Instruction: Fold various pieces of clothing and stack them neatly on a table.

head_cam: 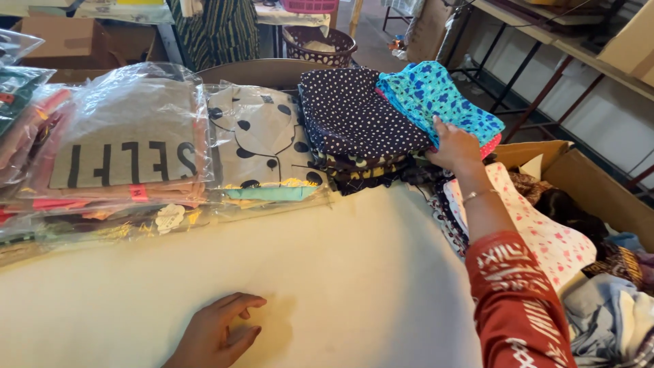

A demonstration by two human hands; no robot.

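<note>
The right hand (455, 146) was found clamped on the turquoise printed cloth (436, 95) atop the folded pile (361, 123) at the counter's (354, 272) far right edge, the left hand (218, 330) resting flat and empty; toppling toward the cardboard box (599, 191) was judged possible if pulled sideways.

I work at a cream-covered counter (354, 272). Beyond it stand a woven basket (319, 45) on the grey floor (371, 37) and metal shelving (545, 68) along the pale wall (606, 116).
</note>
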